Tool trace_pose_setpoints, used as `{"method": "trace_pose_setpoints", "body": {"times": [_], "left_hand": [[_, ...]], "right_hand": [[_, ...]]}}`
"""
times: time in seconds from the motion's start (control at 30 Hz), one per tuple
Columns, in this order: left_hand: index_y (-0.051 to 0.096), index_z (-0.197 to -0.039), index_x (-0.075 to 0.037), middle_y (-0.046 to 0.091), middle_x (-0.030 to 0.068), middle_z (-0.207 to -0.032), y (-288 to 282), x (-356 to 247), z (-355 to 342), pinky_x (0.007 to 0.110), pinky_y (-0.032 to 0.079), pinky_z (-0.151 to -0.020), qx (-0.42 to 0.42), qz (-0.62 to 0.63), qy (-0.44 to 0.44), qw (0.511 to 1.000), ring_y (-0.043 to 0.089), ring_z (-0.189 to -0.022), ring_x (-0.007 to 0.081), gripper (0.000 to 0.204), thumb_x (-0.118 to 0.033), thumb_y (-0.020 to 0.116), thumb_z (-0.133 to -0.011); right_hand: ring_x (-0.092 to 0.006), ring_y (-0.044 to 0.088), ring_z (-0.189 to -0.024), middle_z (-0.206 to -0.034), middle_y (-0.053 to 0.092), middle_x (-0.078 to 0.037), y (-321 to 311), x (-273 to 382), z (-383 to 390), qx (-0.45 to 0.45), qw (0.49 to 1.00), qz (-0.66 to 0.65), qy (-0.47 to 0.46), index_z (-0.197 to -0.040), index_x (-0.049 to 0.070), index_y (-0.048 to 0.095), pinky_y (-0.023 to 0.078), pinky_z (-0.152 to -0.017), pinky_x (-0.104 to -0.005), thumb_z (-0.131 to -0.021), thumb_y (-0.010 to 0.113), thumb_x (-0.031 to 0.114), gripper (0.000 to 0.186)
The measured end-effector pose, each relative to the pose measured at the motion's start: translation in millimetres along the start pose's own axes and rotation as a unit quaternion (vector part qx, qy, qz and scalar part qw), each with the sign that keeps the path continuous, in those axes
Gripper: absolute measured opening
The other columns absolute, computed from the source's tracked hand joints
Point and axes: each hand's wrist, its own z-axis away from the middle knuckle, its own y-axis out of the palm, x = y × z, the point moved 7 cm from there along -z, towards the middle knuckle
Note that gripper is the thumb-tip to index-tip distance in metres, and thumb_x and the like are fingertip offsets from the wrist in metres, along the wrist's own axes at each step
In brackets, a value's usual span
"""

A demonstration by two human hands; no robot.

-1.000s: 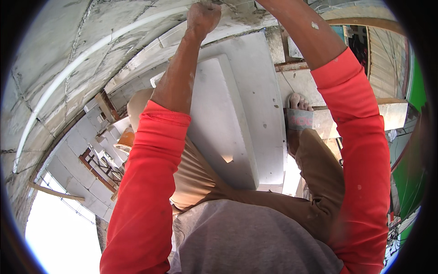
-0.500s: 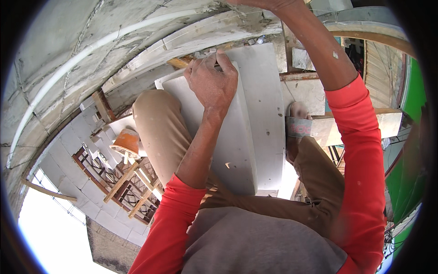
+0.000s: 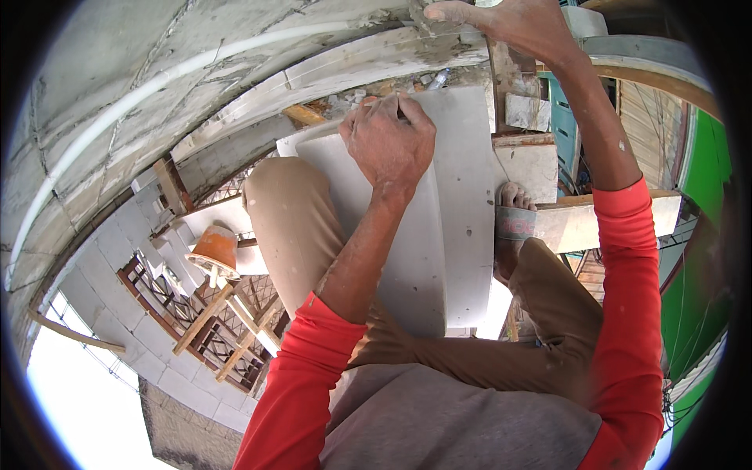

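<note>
My left hand [image 3: 390,145] is closed, its fingers curled over the upper end of a pale grey-white block [image 3: 392,266] that lies between my legs. A second white slab [image 3: 464,204] shows beneath it and to its right. My right hand [image 3: 513,27] reaches up to the wall at the top edge, thumb stretched out and apart. Its thumb is beside a rough patch of grey mortar [image 3: 439,19] on the wall. The upper edge of the picture cuts off part of this hand, and nothing shows in it.
A white pipe [image 3: 129,98] curves along the block wall [image 3: 86,70] at left. An orange bucket [image 3: 215,249] stands low on the left near wooden bars [image 3: 205,317]. My sandalled foot [image 3: 515,215] is beside a wooden beam [image 3: 611,219]. Rubble [image 3: 360,95] lies behind the slabs.
My right hand has come lower into view, its thumb now spread at the mortar. The left hand keeps its place on the block's end. The whole view has shifted slightly.
</note>
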Motion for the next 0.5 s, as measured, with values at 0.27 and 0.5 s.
{"method": "trace_pose_setpoints", "body": {"times": [0.27, 0.5], "left_hand": [[0.081, -0.098, 0.002, 0.075, 0.0224, -0.085, -5, -11, 2, 0.044, 0.045, -0.105, 0.007, 0.016, 0.007, 1.0, 0.07, -0.098, 0.0369, 0.039, -0.032, 0.061, -0.098], [0.062, -0.136, 0.003, 0.07, 0.0142, -0.126, -142, -83, -56, 0.039, 0.044, -0.11, -0.169, 0.443, 0.28, 0.835, 0.064, -0.12, 0.0285, 0.053, -0.041, 0.059, -0.108]], "right_hand": [[-0.0362, 0.05, -0.14, -0.15, 0.051, -0.027, 20, -9, -9, 0.01, 0.998, -0.057, 0.021, -0.16, -0.004, 0.027, 0.038, -0.12, -0.0428, -0.071, 0.094, 0.037, 0.119], [-0.0345, 0.053, -0.138, -0.15, 0.054, -0.022, -5, -48, 16, 0.088, 0.987, -0.018, 0.135, -0.152, -0.003, 0.044, 0.038, -0.119, -0.0448, -0.083, 0.081, 0.046, 0.093]]}}
